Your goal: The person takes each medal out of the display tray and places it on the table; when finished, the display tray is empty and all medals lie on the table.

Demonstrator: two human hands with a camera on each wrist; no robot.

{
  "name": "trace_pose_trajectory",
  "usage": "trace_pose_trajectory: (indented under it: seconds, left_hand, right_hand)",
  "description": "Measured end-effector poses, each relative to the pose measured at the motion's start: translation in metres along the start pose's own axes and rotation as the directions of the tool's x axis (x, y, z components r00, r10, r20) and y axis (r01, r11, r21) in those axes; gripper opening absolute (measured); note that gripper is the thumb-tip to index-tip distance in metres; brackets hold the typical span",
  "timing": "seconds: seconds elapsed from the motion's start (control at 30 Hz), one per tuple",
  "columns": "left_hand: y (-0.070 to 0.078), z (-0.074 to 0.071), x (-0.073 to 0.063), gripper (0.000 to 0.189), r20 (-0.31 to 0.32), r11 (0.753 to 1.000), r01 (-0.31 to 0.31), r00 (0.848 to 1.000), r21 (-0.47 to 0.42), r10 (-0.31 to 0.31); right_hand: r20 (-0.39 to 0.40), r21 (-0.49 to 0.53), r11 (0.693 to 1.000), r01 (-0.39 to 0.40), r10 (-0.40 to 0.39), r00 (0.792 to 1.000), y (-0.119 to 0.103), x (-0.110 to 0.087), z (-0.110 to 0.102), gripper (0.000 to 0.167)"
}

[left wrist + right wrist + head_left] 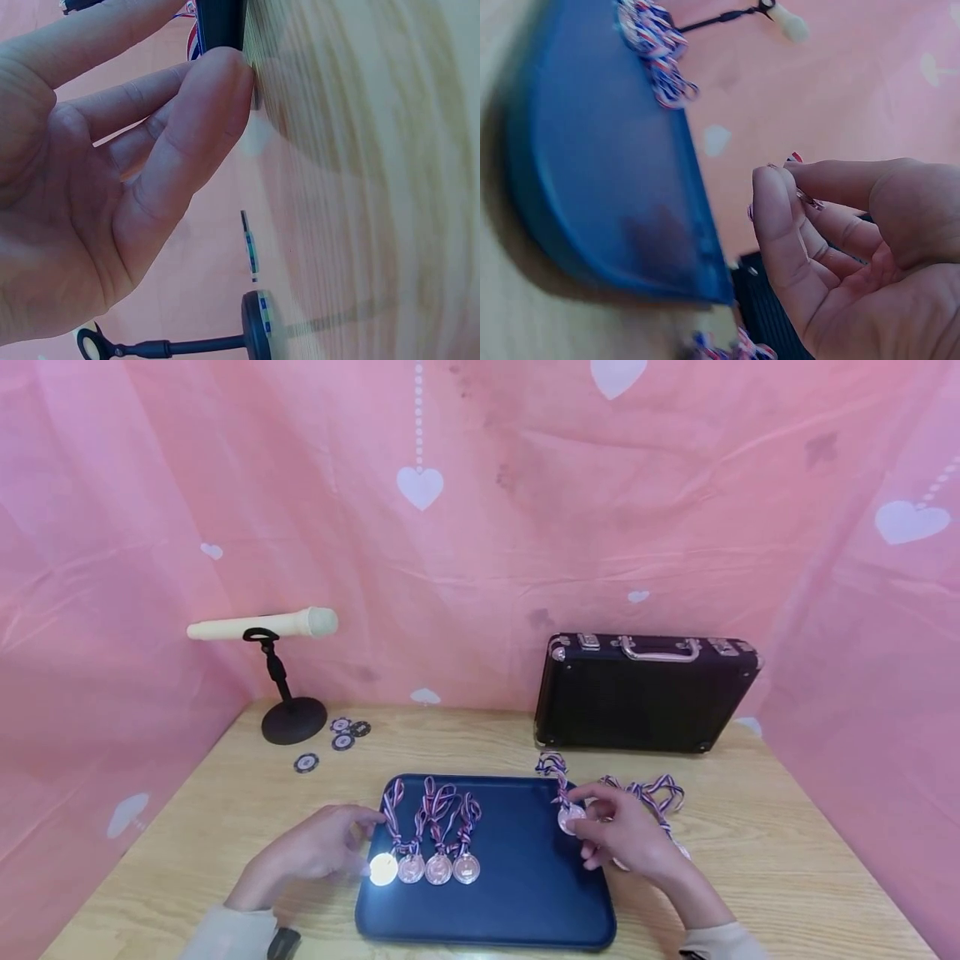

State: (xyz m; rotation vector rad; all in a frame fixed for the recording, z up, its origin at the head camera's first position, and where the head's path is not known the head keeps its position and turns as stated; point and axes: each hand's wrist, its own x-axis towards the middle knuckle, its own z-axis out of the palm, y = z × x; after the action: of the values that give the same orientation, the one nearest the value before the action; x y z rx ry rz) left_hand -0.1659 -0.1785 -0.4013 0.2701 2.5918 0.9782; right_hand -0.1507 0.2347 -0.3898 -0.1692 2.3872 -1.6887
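My right hand pinches a round medal between thumb and fingertips, above the right side of the blue tray. Its striped ribbon trails away past the tray's far edge. The right wrist view shows the fingertips meeting, with the medal mostly hidden. My left hand is at the tray's left edge, its thumb touching the rim, fingers fairly straight. Several medals lie in a row on the tray's left half, ribbons bunched above them; the leftmost glares brightly.
More medals with striped ribbons lie right of the tray, partly behind my right hand. A black case stands at the back right. At the back left are a white microphone on a black stand and several poker chips.
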Motion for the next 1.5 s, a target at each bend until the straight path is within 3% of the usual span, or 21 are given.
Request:
trace_pose_trajectory:
  seconds: [0.3,0.5,0.7,0.93,1.13,1.3,1.43,1.5]
  left_hand:
    - [-0.002,0.000,-0.001,0.066,0.012,0.999,-0.042,0.999,-0.022,0.042]
    - [-0.002,-0.003,-0.004,0.067,-0.008,0.998,-0.055,0.998,-0.002,0.055]
    - [-0.004,-0.002,-0.004,0.068,0.008,0.998,-0.059,0.998,-0.031,0.059]
    - [-0.004,0.000,-0.003,0.067,0.006,0.998,-0.052,0.999,-0.029,0.052]
    - [-0.001,0.000,-0.001,0.065,-0.016,0.998,-0.036,0.999,0.042,0.037]
    - [-0.001,0.000,0.000,0.064,-0.016,0.999,-0.012,1.000,0.046,0.013]
    - [-0.002,0.000,-0.001,0.064,-0.009,1.000,-0.002,1.000,0.021,0.002]
    - [-0.003,0.000,-0.001,0.064,-0.008,1.000,-0.010,1.000,0.015,0.010]
  right_hand:
    - [-0.101,-0.027,1.000,0.006,-0.008,0.995,0.009,-0.019,-0.062,0.051]
    - [-0.175,-0.037,0.999,-0.036,0.029,0.984,0.031,-0.036,-0.105,0.035]
    - [-0.211,-0.048,0.997,-0.062,0.051,0.976,0.051,-0.052,-0.133,0.049]
    - [-0.193,-0.067,0.992,-0.110,0.095,0.977,0.068,-0.059,-0.143,0.051]
    - [-0.185,-0.097,0.984,-0.147,0.127,0.974,0.073,-0.058,-0.145,0.052]
    - [-0.116,-0.154,0.972,-0.176,0.159,0.980,0.076,-0.058,-0.147,0.031]
    - [-0.066,-0.195,0.965,-0.173,0.163,0.984,0.080,-0.059,-0.147,0.056]
    - [-0.044,-0.197,0.964,-0.175,0.170,0.984,0.081,-0.059,-0.148,0.057]
